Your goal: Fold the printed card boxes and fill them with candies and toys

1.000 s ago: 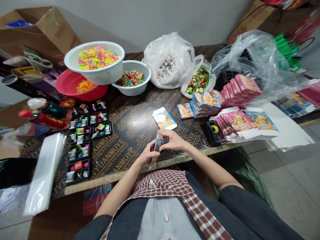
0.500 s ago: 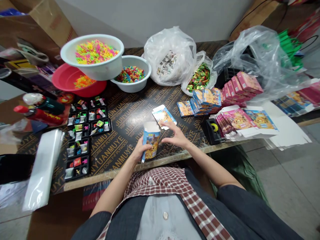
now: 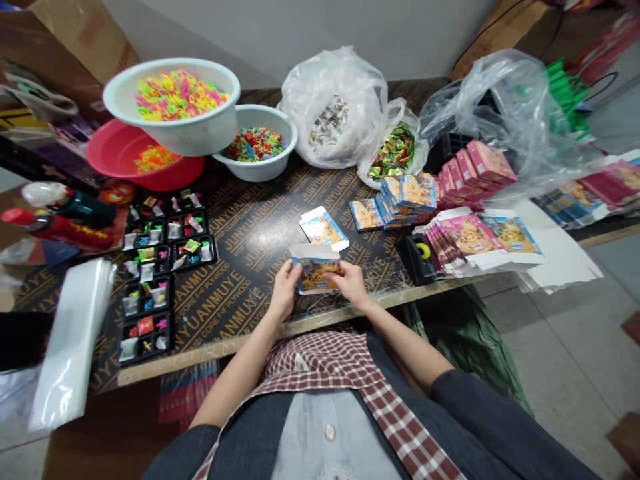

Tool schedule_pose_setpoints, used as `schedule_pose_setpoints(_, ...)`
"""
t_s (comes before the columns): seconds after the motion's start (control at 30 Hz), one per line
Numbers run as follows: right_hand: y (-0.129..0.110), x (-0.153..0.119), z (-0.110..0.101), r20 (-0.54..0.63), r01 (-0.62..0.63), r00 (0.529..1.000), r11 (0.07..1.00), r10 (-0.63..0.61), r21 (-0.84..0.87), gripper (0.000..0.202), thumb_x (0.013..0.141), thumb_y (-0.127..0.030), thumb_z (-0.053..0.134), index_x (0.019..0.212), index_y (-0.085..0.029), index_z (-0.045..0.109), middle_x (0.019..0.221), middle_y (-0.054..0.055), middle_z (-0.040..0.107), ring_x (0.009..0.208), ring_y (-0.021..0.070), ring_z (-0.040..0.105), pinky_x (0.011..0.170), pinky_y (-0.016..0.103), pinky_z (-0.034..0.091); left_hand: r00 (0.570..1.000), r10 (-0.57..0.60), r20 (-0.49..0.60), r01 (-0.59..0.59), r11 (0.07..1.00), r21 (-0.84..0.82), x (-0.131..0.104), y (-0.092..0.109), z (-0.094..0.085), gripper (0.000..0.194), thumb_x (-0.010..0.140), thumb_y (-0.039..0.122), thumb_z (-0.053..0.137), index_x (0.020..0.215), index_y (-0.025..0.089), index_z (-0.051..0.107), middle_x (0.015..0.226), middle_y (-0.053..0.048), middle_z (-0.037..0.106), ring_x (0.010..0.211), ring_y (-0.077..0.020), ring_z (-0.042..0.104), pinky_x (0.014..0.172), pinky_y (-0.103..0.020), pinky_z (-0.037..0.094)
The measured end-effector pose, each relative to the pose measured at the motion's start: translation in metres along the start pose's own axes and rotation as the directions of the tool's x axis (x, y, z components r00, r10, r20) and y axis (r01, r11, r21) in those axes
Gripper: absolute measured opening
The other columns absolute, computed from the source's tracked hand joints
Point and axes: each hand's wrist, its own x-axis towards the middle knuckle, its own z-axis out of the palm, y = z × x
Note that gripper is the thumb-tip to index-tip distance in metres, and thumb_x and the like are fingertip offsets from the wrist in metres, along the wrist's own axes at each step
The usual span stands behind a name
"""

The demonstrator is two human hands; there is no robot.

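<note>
A blue printed cardboard box [image 3: 318, 273] with a pale flap along its top is held level between both hands, above the table's front edge. My left hand [image 3: 285, 287] grips its left end, thumb on the printed face. My right hand [image 3: 351, 283] closes on the right end, its thumb also lying over the face. Just beyond it, a flat blue carton [image 3: 324, 230] with white flaps lies on the dark plywood table [image 3: 255, 240]. The fingers behind the box are hidden.
Black compartment trays [image 3: 146, 332] with small toys stand left, beside clear plastic sleeves [image 3: 75, 340]. Basins [image 3: 170, 130] of coloured pieces and white plastic bags [image 3: 335, 73] line the back. Blue boxes [image 3: 407, 193], pink boxes [image 3: 480, 167], a tape dispenser [image 3: 420, 260] and flat cartons [image 3: 467, 237] occupy the right.
The box has turned from upright to sideways. My right hand, open beside it before, has closed on its right end. The view has shifted slightly.
</note>
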Motion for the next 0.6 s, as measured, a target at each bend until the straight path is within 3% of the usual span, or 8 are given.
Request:
schedule_pose_setpoints(0.1, 0.011, -0.006, 0.008, -0.053, 0.006, 0.999, 1.0, -0.004, 0.021, 0.047, 0.065, -0.06, 0.079, 0.088, -0.019, 0.071, 0.088, 0.006, 0.077, 0.084, 0.0248, 0.071, 0.081, 0.038, 0.057, 0.995, -0.068, -0.077, 0.056, 0.986, -0.156, -0.001, -0.006, 0.012, 0.04, 0.068, 0.057, 0.075, 0.082, 0.019, 0.073, 0.082, -0.002, 0.075, 0.085, -0.0206, 0.067, 0.082, -0.032, 0.052)
schedule_pose_setpoints(0.2, 0.014, -0.008, 0.014, -0.114, -0.01, 0.993, 0.981, 0.033, 0.195, 0.059, 0.081, -0.074, 0.053, 0.099, -0.019, 0.069, 0.097, 0.009, 0.076, 0.099, 0.0267, 0.069, 0.089, 0.041, 0.055, 0.994, -0.065, -0.083, 0.054, 0.99, -0.128, -0.002, -0.007, 0.015, 0.024, 0.062, 0.041, 0.077, 0.07, 0.018, 0.071, 0.073, 0.001, 0.071, 0.073, -0.0171, 0.062, 0.074, -0.028, 0.049)
schedule_pose_setpoints(0.3, 0.008, -0.005, 0.014, -0.107, -0.04, 0.992, 0.973, 0.065, 0.228, 0.047, 0.086, -0.061, 0.048, 0.093, -0.021, 0.072, 0.089, 0.007, 0.076, 0.099, 0.0274, 0.069, 0.089, 0.041, 0.055, 0.998, -0.025, -0.052, 0.023, 0.999, -0.047, -0.001, -0.003, 0.011, 0.013, 0.061, 0.03, 0.068, 0.068, 0.019, 0.071, 0.071, 0.002, 0.069, 0.071, -0.016, 0.059, 0.07, -0.027, 0.046)
schedule_pose_setpoints(0.43, -0.007, 0.0, 0.015, -0.109, 0.019, 0.994, 0.996, -0.01, 0.085, 0.024, 0.08, -0.036, 0.053, 0.089, -0.023, 0.071, 0.09, 0.003, 0.077, 0.098, 0.026, 0.07, 0.088, 0.039, 0.055, 0.998, 0.059, -0.036, -0.058, 0.998, 0.015, 0.0, 0.006, 0.012, 0.022, 0.059, 0.018, 0.061, 0.077, 0.022, 0.073, 0.077, 0.003, 0.071, 0.077, -0.0169, 0.061, 0.075, -0.027, 0.046)
schedule_pose_setpoints(0.6, -0.017, 0.003, 0.028, -0.262, 0.156, 0.96, 0.963, -0.096, 0.22, 0.02, 0.082, -0.037, 0.049, 0.076, -0.023, 0.061, 0.091, 0.007, 0.077, 0.095, 0.0258, 0.072, 0.093, 0.044, 0.054, 0.966, 0.231, -0.117, -0.237, 0.971, -0.037, -0.004, 0.005, 0.025, 0.007, 0.066, 0.021, 0.062, 0.065, 0.023, 0.069, 0.073, 0.001, 0.072, 0.079, -0.0199, 0.066, 0.09, -0.036, 0.049)
